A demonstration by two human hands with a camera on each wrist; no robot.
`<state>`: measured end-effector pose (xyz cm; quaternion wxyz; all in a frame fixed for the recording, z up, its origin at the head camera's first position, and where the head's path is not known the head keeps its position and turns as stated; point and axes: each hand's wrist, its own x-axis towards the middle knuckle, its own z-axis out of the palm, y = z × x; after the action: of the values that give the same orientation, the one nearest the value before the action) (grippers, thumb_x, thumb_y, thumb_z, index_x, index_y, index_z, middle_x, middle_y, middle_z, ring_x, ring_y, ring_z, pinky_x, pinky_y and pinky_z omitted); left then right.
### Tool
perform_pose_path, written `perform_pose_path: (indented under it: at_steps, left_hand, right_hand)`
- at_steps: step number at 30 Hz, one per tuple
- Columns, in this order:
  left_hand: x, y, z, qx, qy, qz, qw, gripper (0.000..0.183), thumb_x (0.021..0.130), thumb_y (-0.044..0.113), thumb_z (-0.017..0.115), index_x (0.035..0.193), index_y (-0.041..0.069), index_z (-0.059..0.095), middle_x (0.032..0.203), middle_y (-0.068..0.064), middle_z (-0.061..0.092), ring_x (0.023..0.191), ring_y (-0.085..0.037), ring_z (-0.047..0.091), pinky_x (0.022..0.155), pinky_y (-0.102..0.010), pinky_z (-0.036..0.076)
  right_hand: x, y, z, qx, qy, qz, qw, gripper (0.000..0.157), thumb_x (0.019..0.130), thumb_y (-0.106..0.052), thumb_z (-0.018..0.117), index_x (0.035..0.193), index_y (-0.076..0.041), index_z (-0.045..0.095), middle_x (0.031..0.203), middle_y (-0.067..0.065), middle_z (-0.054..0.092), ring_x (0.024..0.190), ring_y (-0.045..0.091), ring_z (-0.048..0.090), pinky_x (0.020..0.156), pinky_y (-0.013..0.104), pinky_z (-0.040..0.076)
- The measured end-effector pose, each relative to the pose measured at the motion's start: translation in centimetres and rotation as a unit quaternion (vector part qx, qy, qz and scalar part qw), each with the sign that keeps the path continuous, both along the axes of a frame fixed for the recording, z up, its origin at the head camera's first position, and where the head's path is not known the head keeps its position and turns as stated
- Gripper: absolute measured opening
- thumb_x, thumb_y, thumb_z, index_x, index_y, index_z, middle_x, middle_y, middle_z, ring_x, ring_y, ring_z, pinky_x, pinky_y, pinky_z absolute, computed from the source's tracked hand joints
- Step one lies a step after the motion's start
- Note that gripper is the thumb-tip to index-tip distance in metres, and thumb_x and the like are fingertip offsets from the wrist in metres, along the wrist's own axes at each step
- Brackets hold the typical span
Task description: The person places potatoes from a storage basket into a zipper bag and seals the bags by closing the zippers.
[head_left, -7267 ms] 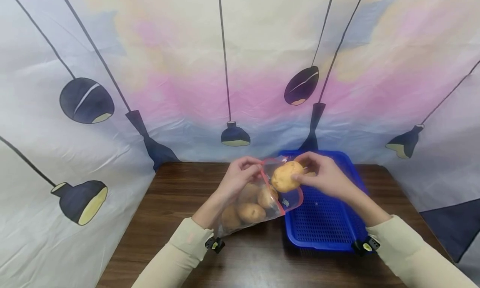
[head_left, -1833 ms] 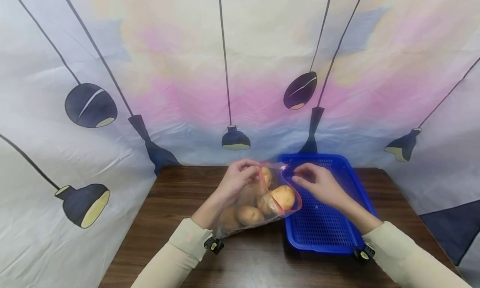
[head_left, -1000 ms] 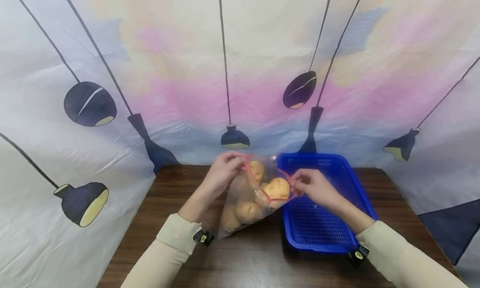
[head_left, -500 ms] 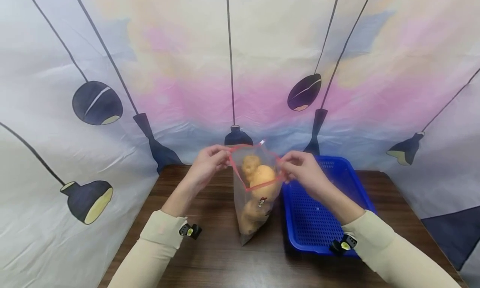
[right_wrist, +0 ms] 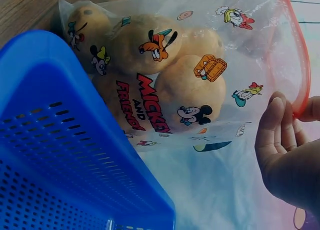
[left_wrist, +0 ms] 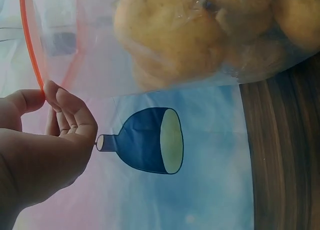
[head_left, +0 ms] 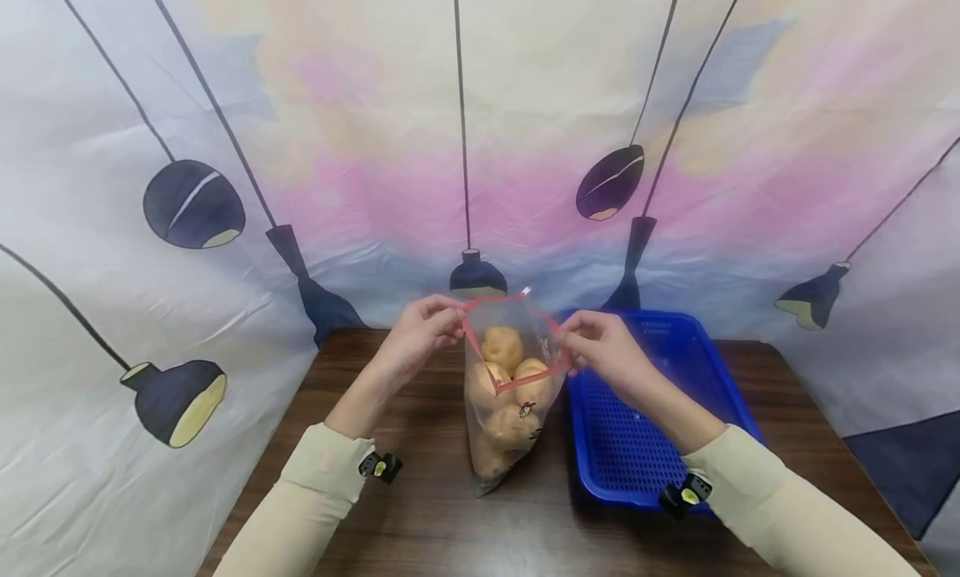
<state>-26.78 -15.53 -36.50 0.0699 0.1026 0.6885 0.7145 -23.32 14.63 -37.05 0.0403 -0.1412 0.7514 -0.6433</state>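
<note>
A clear zip bag (head_left: 480,410) with a red rim hangs upright between both hands, its bottom corner at the table. Several potatoes (head_left: 512,427) fill its lower and middle part. Its mouth is spread wide. My left hand (head_left: 416,335) pinches the left side of the rim between thumb and fingers, as the left wrist view also shows. My right hand (head_left: 609,343) pinches the right side of the rim. Cartoon prints cover the bag (right_wrist: 240,45) in the right wrist view, with potatoes (right_wrist: 192,85) behind them.
A blue perforated basket (head_left: 637,494) stands on the dark wood table (head_left: 390,510), just right of the bag. Behind the table hangs a cloth backdrop (head_left: 375,160) painted with lamps. No potato shows in the visible part of the basket.
A potato from the right hand went into the bag. The right hand then took the rim, and both hands spread the mouth and turned the bag upright. In the last half second the potatoes settled lower.
</note>
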Motion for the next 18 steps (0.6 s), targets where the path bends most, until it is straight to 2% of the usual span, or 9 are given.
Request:
perform_pose_path:
  at_steps: [2,4,6,7,9,12,16,18]
  left_hand:
    - [0.3,0.2,0.1,-0.029,0.014,0.006,0.9995,0.029,0.105,0.008,0.059,0.129,-0.009,0.059,0.107,-0.017,0.067,0.086,-0.023,0.068,0.082,-0.03,0.061]
    - [0.9,0.4,0.1,-0.071,0.047,0.021,0.9962,0.03,0.106,0.013,0.061,0.129,-0.005,0.057,0.108,-0.017,0.068,0.087,-0.028,0.071,0.083,-0.037,0.063]
    - [2.0,0.9,0.2,-0.132,0.107,0.051,0.984,0.029,0.106,0.019,0.064,0.127,-0.001,0.058,0.106,-0.016,0.069,0.086,-0.028,0.071,0.081,-0.039,0.063]
    - [2.6,1.2,0.2,-0.165,0.141,0.065,0.9741,0.027,0.106,0.021,0.066,0.124,0.002,0.059,0.102,-0.012,0.069,0.085,-0.028,0.07,0.079,-0.039,0.063]
    - [4.2,2.0,0.1,-0.218,0.215,0.082,0.9484,0.022,0.105,0.023,0.068,0.116,0.005,0.062,0.097,-0.007,0.069,0.079,-0.022,0.068,0.072,-0.035,0.062]
    - [6.8,3.0,-0.1,-0.283,0.307,0.079,0.9054,0.021,0.101,0.028,0.074,0.106,0.012,0.063,0.089,0.002,0.065,0.076,-0.015,0.063,0.065,-0.028,0.058]
    - [9.7,4.1,-0.5,-0.338,0.374,0.069,0.8608,0.037,0.091,0.037,0.085,0.106,0.014,0.061,0.088,0.007,0.061,0.076,-0.009,0.061,0.065,-0.023,0.055]
    - [10.5,4.4,-0.7,-0.354,0.394,0.075,0.8447,0.039,0.088,0.034,0.088,0.107,0.013,0.061,0.089,0.008,0.061,0.078,-0.007,0.061,0.066,-0.022,0.054]
  right_hand:
    - [0.0,0.1,-0.1,-0.003,-0.004,0.004,1.0,0.018,0.101,-0.003,0.06,0.109,0.012,0.065,0.077,0.012,0.068,0.067,0.022,0.066,0.064,0.037,0.062]
    - [0.0,0.2,-0.1,-0.004,-0.007,0.007,1.0,0.017,0.102,-0.004,0.06,0.109,0.011,0.065,0.078,0.012,0.068,0.068,0.022,0.066,0.065,0.038,0.062]
    - [-0.1,0.3,-0.3,-0.004,-0.009,0.01,1.0,0.017,0.102,-0.005,0.06,0.109,0.01,0.065,0.079,0.012,0.068,0.069,0.023,0.066,0.066,0.039,0.063]
    - [-0.1,0.4,-0.3,-0.005,-0.009,0.012,1.0,0.017,0.102,-0.005,0.06,0.109,0.009,0.065,0.08,0.013,0.068,0.069,0.024,0.067,0.066,0.039,0.063]
    - [-0.2,0.6,-0.4,-0.007,-0.008,0.016,1.0,0.016,0.102,-0.005,0.06,0.11,0.009,0.065,0.081,0.014,0.069,0.069,0.024,0.067,0.067,0.04,0.063]
    - [-0.3,0.6,-0.6,-0.013,-0.006,0.024,1.0,0.016,0.102,-0.004,0.06,0.11,0.01,0.065,0.084,0.016,0.069,0.07,0.024,0.067,0.067,0.04,0.063]
    - [-0.3,0.6,-0.7,-0.025,-0.005,0.036,0.999,0.018,0.103,-0.005,0.06,0.111,0.011,0.064,0.091,0.021,0.069,0.074,0.024,0.069,0.068,0.038,0.063]
    - [-0.4,0.6,-0.9,-0.03,-0.007,0.044,0.999,0.02,0.104,-0.006,0.06,0.112,0.011,0.063,0.094,0.023,0.069,0.076,0.024,0.07,0.069,0.038,0.063]
